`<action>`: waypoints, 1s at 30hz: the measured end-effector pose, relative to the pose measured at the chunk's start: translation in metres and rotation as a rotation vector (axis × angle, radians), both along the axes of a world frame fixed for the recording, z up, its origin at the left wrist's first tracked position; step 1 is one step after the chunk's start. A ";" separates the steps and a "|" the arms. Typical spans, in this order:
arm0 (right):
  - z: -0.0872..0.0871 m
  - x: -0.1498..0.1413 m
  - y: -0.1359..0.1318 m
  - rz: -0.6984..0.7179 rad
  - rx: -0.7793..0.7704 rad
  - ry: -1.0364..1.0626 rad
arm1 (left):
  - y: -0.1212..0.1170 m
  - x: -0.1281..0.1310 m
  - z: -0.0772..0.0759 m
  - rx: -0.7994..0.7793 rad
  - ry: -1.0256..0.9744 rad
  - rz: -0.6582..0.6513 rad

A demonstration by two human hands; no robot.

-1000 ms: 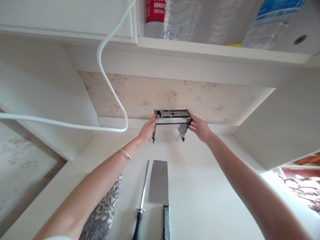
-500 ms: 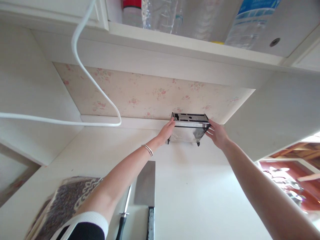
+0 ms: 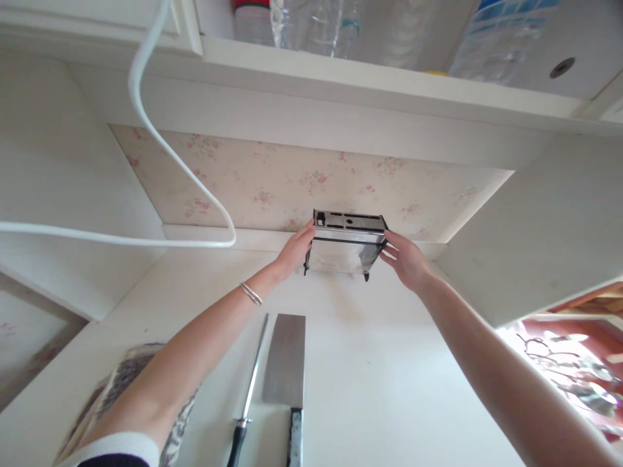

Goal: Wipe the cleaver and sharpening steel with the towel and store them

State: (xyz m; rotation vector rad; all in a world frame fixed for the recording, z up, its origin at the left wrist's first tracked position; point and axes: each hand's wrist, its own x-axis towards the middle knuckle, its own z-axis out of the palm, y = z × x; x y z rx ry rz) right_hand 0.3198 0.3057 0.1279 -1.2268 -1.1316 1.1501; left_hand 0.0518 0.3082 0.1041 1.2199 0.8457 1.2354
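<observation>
At the back of the white counter, both my hands grip a shiny metal knife holder [image 3: 345, 255] with black edges and slots along its top. My left hand [image 3: 295, 250] presses on its left end. Around its right end are the fingers of my right hand [image 3: 405, 261], thumb near the top corner. The holder's small black feet show at its lower edge; I cannot tell whether they touch the counter. Nearer to me lie a broad-bladed cleaver [image 3: 285, 360] and a honing steel [image 3: 253, 383] with a black handle, side by side.
Folded patterned cloths [image 3: 129, 363] lie at the left, partly behind my left forearm. A white cable [image 3: 195, 175] hangs across the upper left. Overhead, a shelf [image 3: 365, 81] holds plastic bottles [image 3: 316, 26]. Floral wallpaper [image 3: 292, 172] covers the back wall between white side panels.
The knife holder has shifted left along the back of the counter, with both hands still on it. My left forearm has moved left, uncovering more of the honing steel and the cleaver.
</observation>
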 end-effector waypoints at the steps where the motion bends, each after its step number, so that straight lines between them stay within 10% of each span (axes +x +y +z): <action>1: 0.000 -0.011 0.001 0.018 -0.008 0.014 | -0.003 -0.010 0.001 -0.003 0.011 0.031; 17: -0.021 -0.079 -0.010 0.123 -0.066 -0.115 | -0.027 -0.074 -0.018 -0.071 0.062 0.166; 22: -0.029 -0.073 -0.054 -0.075 0.158 -0.629 | -0.057 -0.086 -0.024 -0.083 0.128 0.294; 30: -0.077 -0.084 -0.203 1.046 0.046 -1.055 | -0.164 -0.124 -0.070 -0.213 0.248 0.362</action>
